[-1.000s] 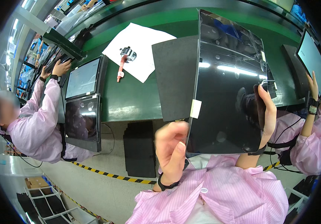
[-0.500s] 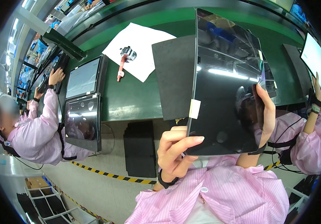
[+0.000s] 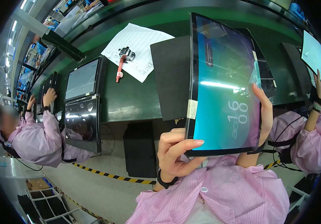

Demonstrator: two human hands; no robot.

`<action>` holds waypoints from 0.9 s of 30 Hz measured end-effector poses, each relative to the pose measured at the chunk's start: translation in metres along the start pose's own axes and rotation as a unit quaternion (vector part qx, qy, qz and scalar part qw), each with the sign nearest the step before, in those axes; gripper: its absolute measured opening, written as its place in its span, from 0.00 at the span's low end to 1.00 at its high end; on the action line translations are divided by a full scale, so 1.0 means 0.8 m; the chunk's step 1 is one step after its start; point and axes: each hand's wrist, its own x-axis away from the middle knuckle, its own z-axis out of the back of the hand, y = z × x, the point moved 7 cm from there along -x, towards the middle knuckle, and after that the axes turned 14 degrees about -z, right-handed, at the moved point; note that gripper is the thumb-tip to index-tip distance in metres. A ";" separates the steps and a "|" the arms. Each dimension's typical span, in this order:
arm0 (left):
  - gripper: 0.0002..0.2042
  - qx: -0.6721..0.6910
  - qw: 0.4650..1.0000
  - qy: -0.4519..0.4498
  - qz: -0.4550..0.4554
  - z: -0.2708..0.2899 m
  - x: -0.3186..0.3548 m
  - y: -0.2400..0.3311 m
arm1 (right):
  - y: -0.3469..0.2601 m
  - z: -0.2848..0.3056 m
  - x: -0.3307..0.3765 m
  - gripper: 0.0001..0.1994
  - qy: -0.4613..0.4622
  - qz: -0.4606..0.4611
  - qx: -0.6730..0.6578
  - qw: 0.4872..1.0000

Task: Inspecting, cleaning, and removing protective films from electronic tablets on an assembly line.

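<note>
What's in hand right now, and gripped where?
A large flat screen panel, held upright in both hands. The left hand grips its lower left corner; the right hand grips its right edge, fingers along the side.

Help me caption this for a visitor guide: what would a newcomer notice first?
The large flat screen panel, glowing blue-green, held upright at centre by the left hand at its lower corner and the right hand on its right edge. Behind it, a green workbench with a white printed sheet and a dark mat.
</note>
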 end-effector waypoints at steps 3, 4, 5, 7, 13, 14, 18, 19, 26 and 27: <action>0.23 0.002 1.000 0.002 0.006 -0.002 -0.003 -0.002 | 0.000 0.006 -0.003 0.13 0.008 -0.005 -0.006 1.000; 0.23 0.006 1.000 -0.005 0.005 -0.003 -0.003 -0.003 | 0.001 0.006 -0.003 0.13 0.011 -0.005 -0.011 1.000; 0.23 0.004 1.000 -0.004 0.005 -0.004 -0.002 -0.003 | 0.002 0.006 -0.002 0.13 0.014 -0.005 -0.015 1.000; 0.21 0.010 1.000 0.006 0.007 -0.005 0.001 -0.004 | 0.002 0.003 -0.001 0.13 0.005 -0.012 -0.019 1.000; 0.17 0.062 0.998 0.012 0.022 0.000 0.004 -0.006 | 0.001 0.004 -0.002 0.13 0.007 -0.003 -0.004 1.000; 0.17 0.063 0.998 0.011 0.023 0.000 0.007 -0.006 | 0.000 0.005 -0.004 0.13 -0.003 -0.001 0.011 1.000; 0.24 0.172 0.981 0.045 0.082 -0.007 0.026 -0.017 | -0.005 0.001 0.002 0.10 -0.009 -0.014 0.010 1.000; 0.28 0.292 0.946 0.091 0.107 -0.011 0.028 -0.018 | -0.004 -0.002 0.005 0.10 -0.008 -0.013 0.004 1.000; 0.36 0.424 0.829 0.148 0.333 -0.023 0.033 -0.030 | -0.004 -0.003 0.005 0.12 -0.034 0.003 0.035 0.999; 0.36 0.424 0.830 0.148 0.332 -0.022 0.033 -0.030 | -0.002 -0.004 0.006 0.12 -0.036 0.002 0.035 0.999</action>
